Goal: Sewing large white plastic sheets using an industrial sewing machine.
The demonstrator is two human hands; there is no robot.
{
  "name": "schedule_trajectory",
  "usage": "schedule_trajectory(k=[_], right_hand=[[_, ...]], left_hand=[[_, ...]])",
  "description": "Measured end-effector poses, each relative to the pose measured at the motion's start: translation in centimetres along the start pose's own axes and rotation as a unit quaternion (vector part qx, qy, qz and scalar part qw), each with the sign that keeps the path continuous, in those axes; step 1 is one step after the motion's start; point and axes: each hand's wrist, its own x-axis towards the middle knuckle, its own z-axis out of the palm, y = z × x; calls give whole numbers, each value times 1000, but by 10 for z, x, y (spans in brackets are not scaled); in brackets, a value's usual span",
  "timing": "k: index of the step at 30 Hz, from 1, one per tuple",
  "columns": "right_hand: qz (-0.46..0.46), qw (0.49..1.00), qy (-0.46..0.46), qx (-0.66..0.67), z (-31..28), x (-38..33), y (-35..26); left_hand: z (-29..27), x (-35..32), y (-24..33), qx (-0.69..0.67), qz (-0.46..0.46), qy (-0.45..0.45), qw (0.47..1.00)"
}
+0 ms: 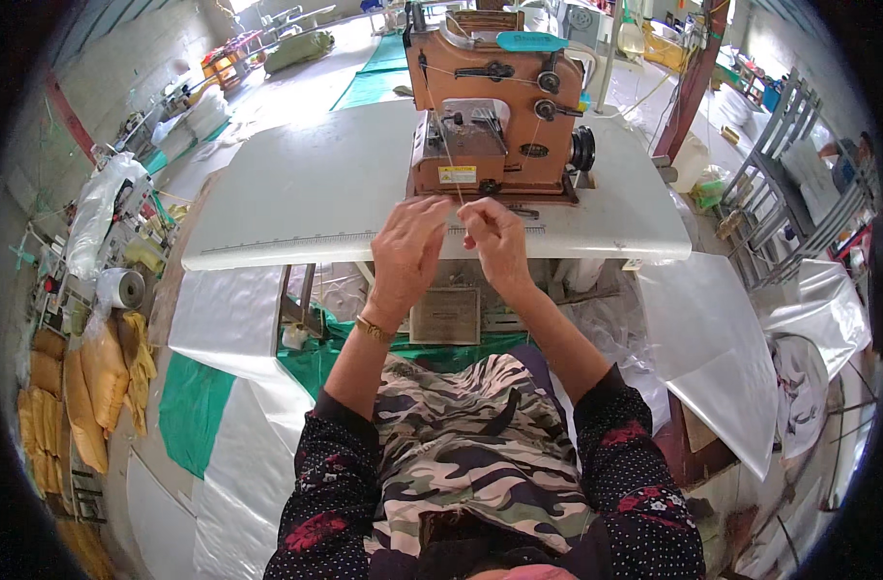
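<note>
Camouflage apron (461, 454) nearest, below both forearms. Left hand (407, 246) and right hand (496, 237) raised close together, fingertips pinching a thin thread (448, 164) running up to the orange sewing machine (494, 106) just beyond, on the white counter (306, 193). Threading step, seemingly; next calls for steady guiding toward the needle.

Your head camera looks steeply down over your lap, close in. It faces forward to the worktop (316, 184) and sewing machine (494, 106).
</note>
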Motion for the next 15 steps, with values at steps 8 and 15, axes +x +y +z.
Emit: schedule_trajectory(k=[8,15], right_hand=[[-159,969,39,-185,-24,-15,-31],[-168,979,24,-117,-29,-15,-66]], left_hand=[[0,41,-8,33,206,-145,967],[-23,46,3,-50,143,-94,984]])
